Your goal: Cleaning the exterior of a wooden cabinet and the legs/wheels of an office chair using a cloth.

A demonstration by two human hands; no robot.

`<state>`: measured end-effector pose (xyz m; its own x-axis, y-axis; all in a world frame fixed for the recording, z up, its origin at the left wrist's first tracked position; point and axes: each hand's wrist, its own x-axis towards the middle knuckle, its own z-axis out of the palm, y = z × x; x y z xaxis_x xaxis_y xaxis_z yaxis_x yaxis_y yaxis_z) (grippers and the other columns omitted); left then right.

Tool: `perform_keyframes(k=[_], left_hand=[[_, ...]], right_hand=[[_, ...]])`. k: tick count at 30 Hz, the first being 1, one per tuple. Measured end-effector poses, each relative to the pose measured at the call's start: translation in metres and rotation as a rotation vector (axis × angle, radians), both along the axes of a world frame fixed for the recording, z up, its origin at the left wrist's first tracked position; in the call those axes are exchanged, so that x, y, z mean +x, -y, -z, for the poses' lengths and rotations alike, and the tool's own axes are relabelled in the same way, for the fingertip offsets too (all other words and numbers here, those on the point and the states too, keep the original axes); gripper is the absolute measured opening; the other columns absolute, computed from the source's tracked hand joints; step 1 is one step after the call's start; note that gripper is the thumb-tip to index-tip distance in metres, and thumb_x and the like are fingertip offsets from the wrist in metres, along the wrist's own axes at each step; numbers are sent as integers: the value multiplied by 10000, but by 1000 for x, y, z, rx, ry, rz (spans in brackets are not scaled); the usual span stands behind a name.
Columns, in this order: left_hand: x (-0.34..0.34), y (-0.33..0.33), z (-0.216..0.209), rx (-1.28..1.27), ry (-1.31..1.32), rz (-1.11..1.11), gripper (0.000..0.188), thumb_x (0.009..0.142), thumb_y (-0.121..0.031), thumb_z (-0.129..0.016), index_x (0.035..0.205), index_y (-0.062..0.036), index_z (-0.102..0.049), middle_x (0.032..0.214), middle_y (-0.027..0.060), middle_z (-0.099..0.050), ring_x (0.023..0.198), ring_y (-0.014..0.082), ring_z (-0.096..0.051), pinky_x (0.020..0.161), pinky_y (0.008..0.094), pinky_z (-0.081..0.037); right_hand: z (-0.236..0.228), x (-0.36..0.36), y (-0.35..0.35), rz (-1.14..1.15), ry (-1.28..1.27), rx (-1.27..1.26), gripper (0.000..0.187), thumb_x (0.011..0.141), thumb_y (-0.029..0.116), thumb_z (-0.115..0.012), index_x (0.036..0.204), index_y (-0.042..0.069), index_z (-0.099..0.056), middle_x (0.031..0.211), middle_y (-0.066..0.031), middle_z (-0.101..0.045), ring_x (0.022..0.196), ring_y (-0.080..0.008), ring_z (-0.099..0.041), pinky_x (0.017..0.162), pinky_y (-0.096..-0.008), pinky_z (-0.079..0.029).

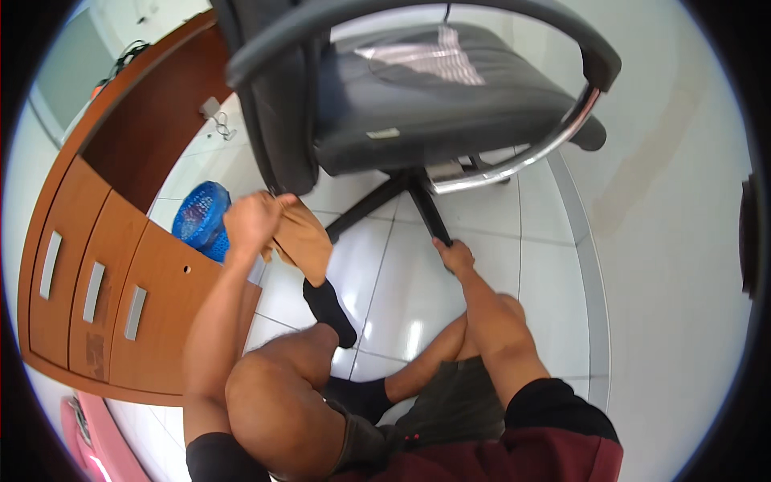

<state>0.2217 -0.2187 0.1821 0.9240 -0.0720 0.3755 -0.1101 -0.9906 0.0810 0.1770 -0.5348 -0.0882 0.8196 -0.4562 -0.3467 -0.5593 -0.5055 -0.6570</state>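
Observation:
A tan cloth [303, 245] hangs from my left hand [255, 223], whose fingers are closed on its upper part beside the lower edge of the chair's backrest [277, 104]. My right hand [456, 257] is wrapped round the outer end of a black chair leg [421, 209], low over the floor. Above both hands stands the black office chair [385, 120], with a curved armrest that is part black, part chrome. On its seat lie a pale striped cloth [458, 64] and a small light label [383, 133]. My right palm is hidden.
At left is a brown wooden desk [169, 289] with silver-handled drawers. A blue perforated basket [202, 213] stands beside it on the white tiled floor [409, 273]. The wall [666, 281] rises on the right. Something pink [104, 442] is at the lower left.

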Motion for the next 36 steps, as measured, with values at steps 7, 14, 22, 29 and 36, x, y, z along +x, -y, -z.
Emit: perform_keyframes(k=[7,14,22,29,36], left_hand=[[46,17,-12,35,-38,34,474,765,-507,-587,827,-43,-661,742,174,-638,708,328,-621,647,367,-479],[38,43,16,-180,-289,295,429,765,-435,-628,950,-49,-651,739,165,-636,705,245,-632,652,324,-479],[-41,79,-14,-405,-354,752,773,720,-419,-689,1334,-89,-357,601,113,-548,609,197,-568,634,293,-445],[-29,98,4,-343,-368,815,747,726,-427,-678,1341,-144,-362,642,125,-572,639,232,-585,662,299,-445],[-16,108,19,-216,-361,724,545,787,-411,-592,1253,-171,-444,717,144,-615,706,313,-605,659,355,-459]], right_hand=[[6,0,0,-25,53,216,547,768,549,-523,999,58,-599,928,-121,-638,936,-293,-585,810,-402,-423],[9,-6,17,738,831,934,289,817,400,-551,840,113,-576,729,-9,-572,745,-149,-539,718,-308,-402],[-178,-100,142,684,1269,1007,814,827,620,-409,1329,1,-243,1306,-209,-356,1167,-300,-416,990,-434,-330],[-218,-71,133,310,1105,786,820,810,565,-510,1332,-3,-232,1301,-195,-356,1152,-288,-423,967,-386,-369],[-200,-62,145,356,1077,806,728,806,500,-555,1289,0,-339,1238,-157,-445,1115,-260,-460,904,-364,-426]])
